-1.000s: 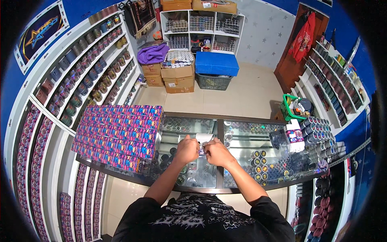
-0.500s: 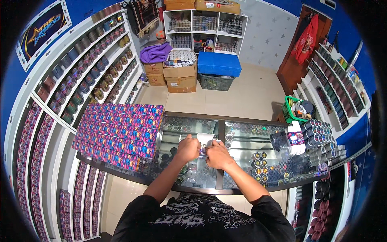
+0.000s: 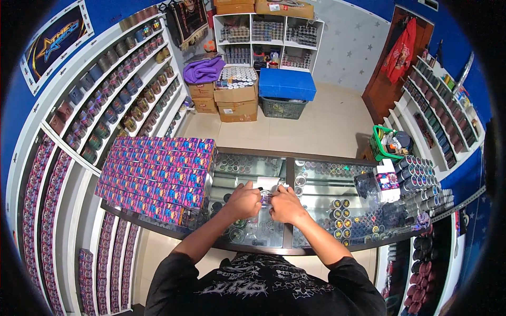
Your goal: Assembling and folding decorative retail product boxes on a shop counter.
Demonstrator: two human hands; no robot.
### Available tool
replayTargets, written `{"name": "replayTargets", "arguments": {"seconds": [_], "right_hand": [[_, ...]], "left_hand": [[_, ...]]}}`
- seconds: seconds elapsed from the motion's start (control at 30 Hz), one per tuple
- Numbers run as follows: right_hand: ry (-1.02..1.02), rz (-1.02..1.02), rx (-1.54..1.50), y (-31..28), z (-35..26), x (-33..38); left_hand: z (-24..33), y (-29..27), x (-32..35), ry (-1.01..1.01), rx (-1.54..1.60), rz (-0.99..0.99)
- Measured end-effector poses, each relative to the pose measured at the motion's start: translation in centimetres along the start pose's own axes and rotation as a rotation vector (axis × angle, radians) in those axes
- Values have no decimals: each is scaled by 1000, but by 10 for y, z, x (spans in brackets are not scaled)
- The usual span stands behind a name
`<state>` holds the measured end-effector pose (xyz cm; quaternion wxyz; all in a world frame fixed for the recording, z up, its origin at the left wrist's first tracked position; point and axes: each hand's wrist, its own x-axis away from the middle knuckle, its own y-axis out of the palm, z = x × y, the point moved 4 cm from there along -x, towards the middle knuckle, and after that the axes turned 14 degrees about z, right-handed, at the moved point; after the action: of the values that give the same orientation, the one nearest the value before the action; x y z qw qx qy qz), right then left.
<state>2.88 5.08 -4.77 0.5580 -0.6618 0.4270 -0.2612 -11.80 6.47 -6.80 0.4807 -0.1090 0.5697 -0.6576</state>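
Note:
Both my hands meet over the glass counter (image 3: 316,184). My left hand (image 3: 243,201) and my right hand (image 3: 286,204) close together around a small purple object (image 3: 265,198), mostly hidden by the fingers. A small white piece (image 3: 266,183) lies on the glass just beyond my hands. Its exact kind is too small to tell.
A big stack of purple and pink patterned boxes (image 3: 158,176) fills the counter's left end. Round tins (image 3: 419,174) and a small box (image 3: 387,181) crowd the right end, beside a green basket (image 3: 382,143). Shelves of jars line both walls. Cartons (image 3: 234,100) and a blue crate (image 3: 287,84) stand on the floor beyond.
My hands have drawn slightly nearer to me over the glass and stay closed together on the small object. Nothing else moved.

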Motion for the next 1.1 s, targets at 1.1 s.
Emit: {"name": "replayTargets", "arguments": {"seconds": [1.1], "right_hand": [[936,307,-1291,98,70,6]], "left_hand": [[-40,76,30,-853,904,645]]}}
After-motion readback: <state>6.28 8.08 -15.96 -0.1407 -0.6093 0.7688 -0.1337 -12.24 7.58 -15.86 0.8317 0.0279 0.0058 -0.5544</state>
